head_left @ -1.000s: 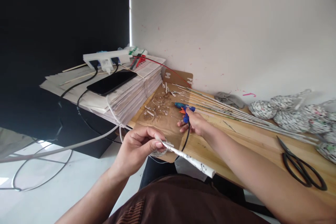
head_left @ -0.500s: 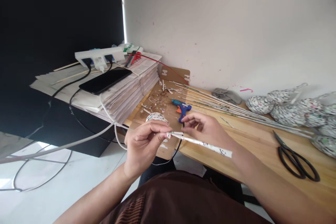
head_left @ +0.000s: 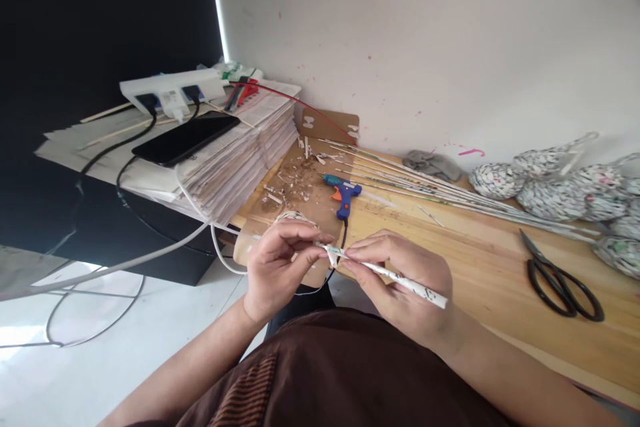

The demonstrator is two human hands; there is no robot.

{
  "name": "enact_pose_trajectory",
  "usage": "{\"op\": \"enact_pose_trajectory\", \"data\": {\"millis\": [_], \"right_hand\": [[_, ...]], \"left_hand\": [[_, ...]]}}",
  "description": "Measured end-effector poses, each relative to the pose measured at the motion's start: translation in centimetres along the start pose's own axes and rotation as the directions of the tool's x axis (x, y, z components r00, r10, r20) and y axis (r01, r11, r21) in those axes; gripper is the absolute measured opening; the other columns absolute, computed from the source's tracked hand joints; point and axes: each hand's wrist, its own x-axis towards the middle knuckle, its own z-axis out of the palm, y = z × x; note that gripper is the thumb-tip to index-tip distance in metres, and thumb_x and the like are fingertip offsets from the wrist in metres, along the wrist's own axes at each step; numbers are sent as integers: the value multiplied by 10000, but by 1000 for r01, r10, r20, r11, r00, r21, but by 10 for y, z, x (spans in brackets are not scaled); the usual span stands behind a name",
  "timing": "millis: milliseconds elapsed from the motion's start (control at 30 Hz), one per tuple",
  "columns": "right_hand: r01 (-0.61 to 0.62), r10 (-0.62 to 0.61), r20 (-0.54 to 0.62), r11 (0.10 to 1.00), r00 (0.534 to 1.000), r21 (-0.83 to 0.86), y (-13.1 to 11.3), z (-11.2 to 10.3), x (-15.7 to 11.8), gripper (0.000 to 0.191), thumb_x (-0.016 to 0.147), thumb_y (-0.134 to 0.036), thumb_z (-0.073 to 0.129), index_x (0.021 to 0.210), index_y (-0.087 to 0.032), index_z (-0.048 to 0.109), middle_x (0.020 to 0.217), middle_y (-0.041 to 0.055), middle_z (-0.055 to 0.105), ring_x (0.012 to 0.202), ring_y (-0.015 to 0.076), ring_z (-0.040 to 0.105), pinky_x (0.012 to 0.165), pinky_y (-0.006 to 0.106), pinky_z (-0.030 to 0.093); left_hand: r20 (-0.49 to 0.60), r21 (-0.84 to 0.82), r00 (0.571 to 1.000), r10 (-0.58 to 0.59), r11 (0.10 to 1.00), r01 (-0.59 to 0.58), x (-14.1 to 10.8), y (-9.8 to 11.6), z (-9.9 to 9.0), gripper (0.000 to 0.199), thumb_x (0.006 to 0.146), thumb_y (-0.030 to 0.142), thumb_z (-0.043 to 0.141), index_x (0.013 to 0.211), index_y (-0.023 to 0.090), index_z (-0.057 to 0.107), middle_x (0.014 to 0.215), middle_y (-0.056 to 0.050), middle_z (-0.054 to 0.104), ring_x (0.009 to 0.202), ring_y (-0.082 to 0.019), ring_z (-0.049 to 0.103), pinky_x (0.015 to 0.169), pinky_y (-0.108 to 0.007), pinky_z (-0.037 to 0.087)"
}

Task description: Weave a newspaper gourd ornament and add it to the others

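Note:
A rolled white paper tube [head_left: 417, 289] with dark print slants across the middle of the view. My left hand [head_left: 283, 270] pinches its thin left end, where a small white flap hangs down. Thumb and fingers of my right hand [head_left: 405, 277] close round the tube just right of that flap, and its wider end sticks out past the palm. Behind my left hand, a woven paper piece [head_left: 296, 216] shows only its top; the rest is hidden. A blue glue gun [head_left: 346, 196] lies beyond both hands on brown cardboard.
On the left, a black phone [head_left: 186, 139] and a white power strip [head_left: 173, 95] lie on a paper stack [head_left: 255, 153]. Long paper sticks [head_left: 450, 203] run along the wall. Black scissors [head_left: 563, 280] and several woven paper bundles [head_left: 550, 197] are at the right.
My right hand has come down and left from beside the glue gun and closed on the tube. The view has shifted slightly, and the glue gun is now fully visible.

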Motion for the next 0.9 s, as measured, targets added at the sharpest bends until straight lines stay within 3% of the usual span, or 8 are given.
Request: {"op": "enact_pose_trajectory", "data": {"millis": [133, 233, 433, 533, 633, 733, 800, 900], "right_hand": [[-5, 5, -4, 1000, 1000, -20, -3, -2, 0, 194, 818, -42, 758, 937, -186, 705, 887, 32, 776, 807, 147, 730, 745, 263, 585], [-62, 61, -8, 997, 998, -52, -3, -3, -2, 190, 824, -57, 750, 931, -204, 695, 882, 19, 769, 794, 144, 725, 714, 257, 577], [-116, 116, -6, 990, 993, -83, -1, -4, -6, 202, 828, -79, 744, 938, -236, 680, 888, 8, 760, 787, 162, 719, 676, 273, 566], [-144, 143, -19, 985, 990, -100, -1, -6, -7, 196, 829, -95, 752, 938, -243, 684, 880, 7, 760, 761, 161, 717, 649, 269, 558], [-168, 165, -34, 981, 986, -95, -2, -9, -8, 191, 836, -98, 749, 935, -248, 683, 887, -1, 762, 762, 148, 720, 668, 254, 564], [-153, 149, -55, 984, 987, -86, -5, -14, -9, 212, 831, -81, 748, 947, -247, 683, 901, -3, 758, 784, 143, 721, 692, 246, 573], [-147, 142, -60, 985, 988, -89, -6, -17, -11, 223, 828, -75, 746, 958, -245, 685, 903, 0, 754, 785, 145, 718, 683, 247, 573], [-171, 164, -64, 979, 984, -112, -7, -20, -14, 216, 832, -93, 747, 969, -246, 682, 897, 3, 750, 755, 149, 706, 663, 262, 564]], "left_hand": [[14, -29, 995, -95, 995, 95, 0, 2, -4, 124, 855, 80, 735, 934, 171, 761, 949, -69, 765, 919, -217, 777, 737, -275, 670], [-88, -176, 956, -281, 949, 262, 4, 5, -6, 12, 851, 155, 756, 860, 163, 756, 968, -73, 747, 879, -223, 777, 524, -205, 624], [-132, -468, 782, -609, 734, 492, 21, 11, -18, 311, 643, 276, 935, 752, 141, 677, 704, -13, 687, 614, -122, 712, 300, -75, 303], [-80, -489, 743, -665, 675, 552, 27, 11, -27, 429, 608, 387, 950, 733, 152, 614, 632, 23, 617, 541, -88, 644, 303, -85, 241], [-117, -386, 763, -636, 737, 555, 32, 6, -36, 524, 608, 544, 909, 691, 160, 561, 608, 22, 580, 524, -96, 614, 332, -120, 252], [-229, -219, 842, -488, 869, 444, 38, -4, -48, 571, 716, 666, 777, 602, 166, 528, 551, 17, 539, 515, -103, 579, 384, -167, 314], [-284, -23, 889, -360, 929, 369, 41, -13, -56, 460, 802, 580, 751, 661, 158, 635, 544, 18, 564, 496, -84, 530, 426, -180, 349], [-298, 337, 921, -252, 875, 348, 40, -22, -65, 204, 821, 359, 780, 884, 165, 765, 739, -21, 725, 634, -106, 612, 570, -198, 466]]}}
